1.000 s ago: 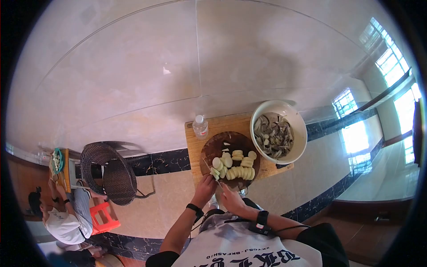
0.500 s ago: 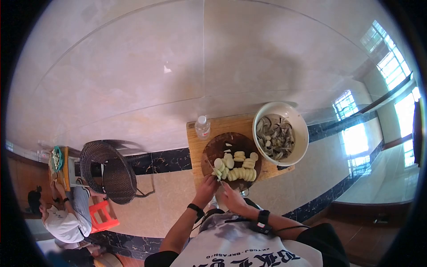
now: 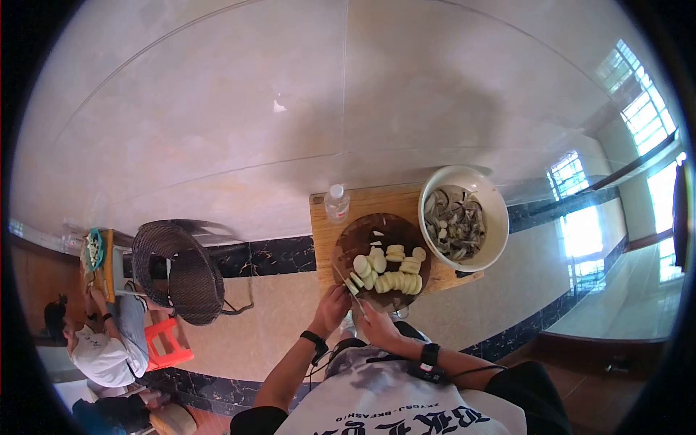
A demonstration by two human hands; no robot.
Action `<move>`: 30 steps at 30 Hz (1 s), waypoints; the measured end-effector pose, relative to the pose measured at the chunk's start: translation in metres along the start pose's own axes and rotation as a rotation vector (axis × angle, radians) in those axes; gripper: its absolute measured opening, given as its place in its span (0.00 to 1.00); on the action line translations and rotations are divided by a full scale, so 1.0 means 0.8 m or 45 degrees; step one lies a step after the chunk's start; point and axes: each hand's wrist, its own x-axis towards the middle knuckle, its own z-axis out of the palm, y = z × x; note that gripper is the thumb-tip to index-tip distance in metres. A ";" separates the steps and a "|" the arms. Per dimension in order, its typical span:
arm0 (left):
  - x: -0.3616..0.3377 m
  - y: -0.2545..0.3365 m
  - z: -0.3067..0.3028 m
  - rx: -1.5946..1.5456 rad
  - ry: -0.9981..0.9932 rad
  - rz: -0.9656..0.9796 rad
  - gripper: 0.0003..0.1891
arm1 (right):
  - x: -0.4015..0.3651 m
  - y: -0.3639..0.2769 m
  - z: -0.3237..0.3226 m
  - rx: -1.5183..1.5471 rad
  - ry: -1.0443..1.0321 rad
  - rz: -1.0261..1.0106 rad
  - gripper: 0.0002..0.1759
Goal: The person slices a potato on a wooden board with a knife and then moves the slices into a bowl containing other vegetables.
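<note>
The right hand (image 3: 377, 325) clasps the knife (image 3: 357, 296); at the chopping board's (image 3: 354, 236) seven o'clock, the left hand's (image 3: 334, 307) bent fingers seemingly pinch vegetable slices (image 3: 351, 286), slippery-looking, best held by their rims.

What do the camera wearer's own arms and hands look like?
The left hand and right hand wear no gloves. A black band circles the left wrist, another black band the right. Black sleeves leave the forearms uncovered, and a thin dark cable runs by the right one.
</note>
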 end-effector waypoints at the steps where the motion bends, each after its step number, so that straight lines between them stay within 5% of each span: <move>1: -0.001 0.000 -0.001 -0.014 0.039 0.005 0.13 | 0.001 -0.006 0.000 -0.013 -0.020 0.019 0.34; 30: 0.016 0.023 -0.001 -0.047 0.075 -0.107 0.14 | 0.002 -0.027 -0.018 -0.086 -0.023 0.158 0.33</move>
